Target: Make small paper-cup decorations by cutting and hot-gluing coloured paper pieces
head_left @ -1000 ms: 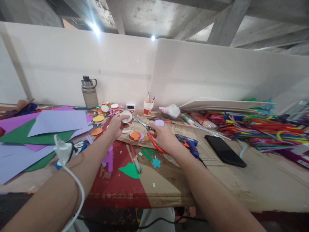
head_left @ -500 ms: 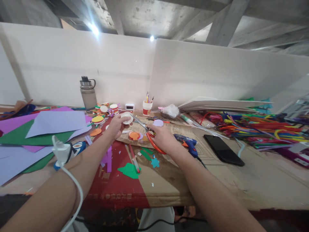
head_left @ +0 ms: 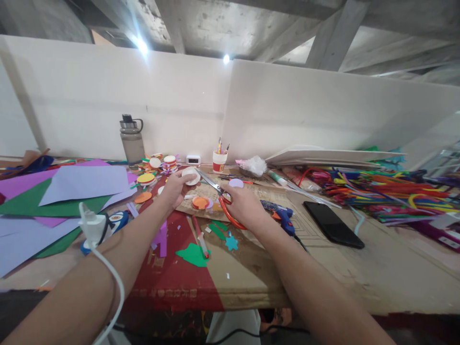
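Cardboard (head_left: 251, 278) covers the table beneath both hands (head_left: 175, 189), (head_left: 241, 203)

Blurred characters (head_left: 176, 293) on red cardboard (head_left: 168, 273), unreadable

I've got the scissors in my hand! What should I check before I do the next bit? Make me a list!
1. Left hand holding the white disc: ok.
2. Right hand on the orange-red handles of the scissors: ok.
3. Left fingers well away from the blades: not ok, the tips are right by the disc.
4. Blue glue gun switched off: cannot tell.
5. Bottle upright with its lid on: ok.
6. Table free of scraps: not ok, green paper lies there.
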Tool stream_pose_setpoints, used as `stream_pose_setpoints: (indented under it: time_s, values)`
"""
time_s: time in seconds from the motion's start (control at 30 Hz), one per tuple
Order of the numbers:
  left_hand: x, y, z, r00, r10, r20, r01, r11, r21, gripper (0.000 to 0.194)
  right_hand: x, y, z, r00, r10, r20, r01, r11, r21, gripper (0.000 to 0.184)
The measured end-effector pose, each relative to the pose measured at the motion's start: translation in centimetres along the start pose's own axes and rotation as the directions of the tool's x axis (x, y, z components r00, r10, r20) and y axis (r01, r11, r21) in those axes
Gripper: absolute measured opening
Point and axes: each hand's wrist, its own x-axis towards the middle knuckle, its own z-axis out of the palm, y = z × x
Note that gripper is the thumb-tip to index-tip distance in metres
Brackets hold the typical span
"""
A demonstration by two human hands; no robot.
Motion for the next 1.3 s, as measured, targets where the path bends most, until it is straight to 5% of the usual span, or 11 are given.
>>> stream_pose_setpoints:
  time_s: [1.3]
  values:
    - [-0.07, -0.37, 0.28, 0.996, 0.082, -0.046, -0.081, 0.997, 0.016, 0.029, -0.11, -0.55, -0.35, 0.999, 0.031, 0.04, -0.028, 0.996, -0.083, 0.042]
